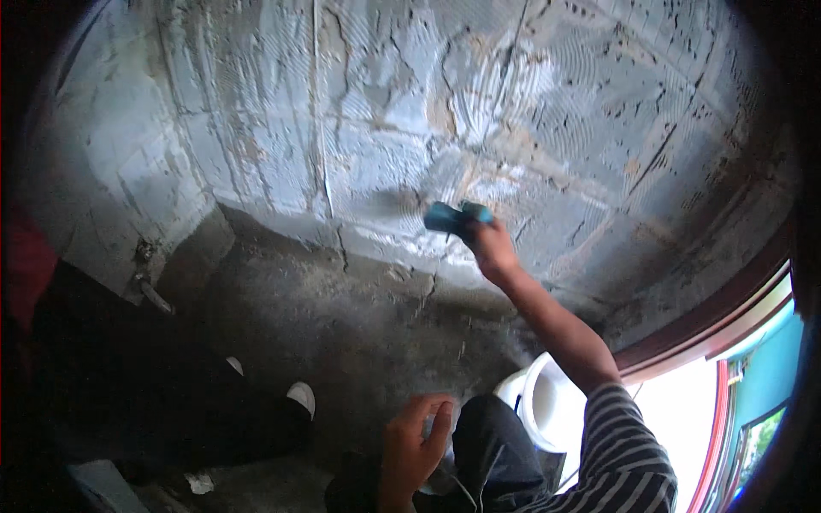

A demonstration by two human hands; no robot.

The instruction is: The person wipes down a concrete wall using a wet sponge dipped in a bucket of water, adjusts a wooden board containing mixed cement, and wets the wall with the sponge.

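My right hand (493, 248) reaches out toward the wall and is closed round a dark teal hand tool (445, 218). The tool has a thick, rounded head; its exact kind I cannot make out. It is held in front of the lower part of a rough grey wall (376, 162), which shows wet, whitish streaks, comb-like ridges and cracks. Whether the tool touches the wall is unclear. Low in front of me, above my dark trousers, my left hand (416, 445) is held with curved fingers and the thumb apart, nothing visible in it.
A white bucket (534, 402) stands below my right arm. At the left, a person in dark trousers (171, 368) is close by, a pale shoe (302, 398) on the grey floor (342, 329). A small pipe (156, 295) sticks out near the left corner. Bright light enters at right.
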